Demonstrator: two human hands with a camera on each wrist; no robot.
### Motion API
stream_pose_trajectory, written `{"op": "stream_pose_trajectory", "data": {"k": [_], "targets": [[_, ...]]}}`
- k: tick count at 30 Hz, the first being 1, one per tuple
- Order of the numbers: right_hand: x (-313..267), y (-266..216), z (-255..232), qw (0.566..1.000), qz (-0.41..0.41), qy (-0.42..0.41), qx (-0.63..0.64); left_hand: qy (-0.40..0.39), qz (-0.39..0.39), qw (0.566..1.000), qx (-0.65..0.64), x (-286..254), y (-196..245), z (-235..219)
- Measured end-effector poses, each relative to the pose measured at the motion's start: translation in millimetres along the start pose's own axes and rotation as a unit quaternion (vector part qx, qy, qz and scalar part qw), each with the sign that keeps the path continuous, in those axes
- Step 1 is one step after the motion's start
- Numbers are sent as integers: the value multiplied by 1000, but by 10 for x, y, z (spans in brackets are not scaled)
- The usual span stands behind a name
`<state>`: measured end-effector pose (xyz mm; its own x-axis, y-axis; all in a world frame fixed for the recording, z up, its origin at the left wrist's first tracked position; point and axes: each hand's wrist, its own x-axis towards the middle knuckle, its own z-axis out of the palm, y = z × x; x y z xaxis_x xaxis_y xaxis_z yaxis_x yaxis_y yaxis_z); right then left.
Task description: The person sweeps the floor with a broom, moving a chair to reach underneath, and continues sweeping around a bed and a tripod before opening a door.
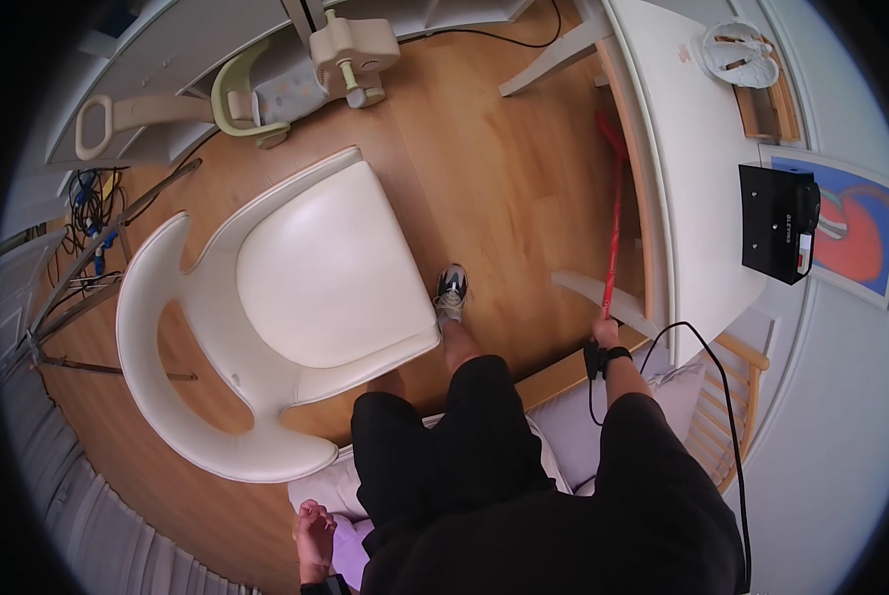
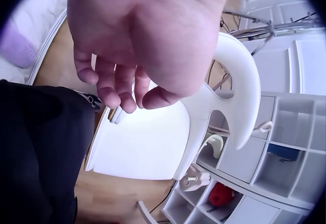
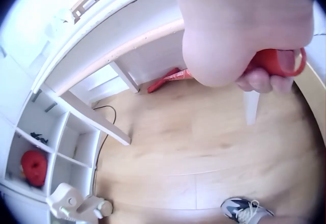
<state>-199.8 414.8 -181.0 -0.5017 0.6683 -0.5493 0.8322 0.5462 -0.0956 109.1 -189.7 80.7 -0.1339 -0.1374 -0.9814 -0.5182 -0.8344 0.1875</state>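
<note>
My right hand (image 1: 606,331) grips the near end of a long red stick (image 1: 615,223) with a wider red head at its far end, like a broom. In the right wrist view the fingers curl round the handle, and a red end loop (image 3: 300,63) pokes out beside them. The red head (image 3: 160,83) lies low by the wall under the desk; part of the stick is hidden behind the hand. My left hand (image 1: 315,535) hangs with loosely curled fingers and holds nothing, near a purple cloth (image 1: 349,550) on the seat behind me.
A white armchair (image 1: 316,258) stands close to my legs. The white desk (image 1: 683,149) at the right bears a black box (image 1: 777,223) and a white bowl (image 1: 737,55). A metal stand (image 1: 117,228) and cables (image 1: 95,203) lie left; shelves (image 3: 76,137) stand beyond.
</note>
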Motion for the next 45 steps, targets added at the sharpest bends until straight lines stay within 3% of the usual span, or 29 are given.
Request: {"op": "stream_pose_trajectory", "data": {"k": [4,6,8,11,16,19,22,28,30,32,36,39,42,45], "targets": [[-404,573,-22,995,54,-72,32,-20,5,1000,4,87,102,90],[-699,785,88,982,125,-114,87,-41,7,999,8,137,118,130],[-1195,727,77,972,163,-142,97,-87,3,996,9,212,176,180],[-1600,1090,185,964,132,-198,121,-156,1,987,26,320,263,244],[-2786,1203,-326,947,155,-260,107,-249,23,967,41,313,520,344],[-3268,1539,-455,950,156,-250,105,-265,26,961,68,302,604,341],[-3583,1829,-547,942,133,-294,93,-286,26,954,86,309,669,355],[-4312,2040,-1117,952,141,-255,-93,-348,60,927,123,170,826,661],[-4428,2203,-1267,952,128,-254,-115,-381,61,913,133,134,857,742],[-4373,2518,-1369,957,98,-270,-30,-382,75,909,147,35,863,859],[-4636,2383,-1842,962,104,-247,49,-369,96,907,177,-81,735,932],[-4569,2434,-1833,961,96,-232,114,-362,81,911,178,-168,578,886],[-4222,2317,-1762,964,50,-199,170,-322,76,921,205,-332,402,851],[-3318,2168,-1392,962,-14,-181,205,-300,85,917,249,-567,224,884]]}}
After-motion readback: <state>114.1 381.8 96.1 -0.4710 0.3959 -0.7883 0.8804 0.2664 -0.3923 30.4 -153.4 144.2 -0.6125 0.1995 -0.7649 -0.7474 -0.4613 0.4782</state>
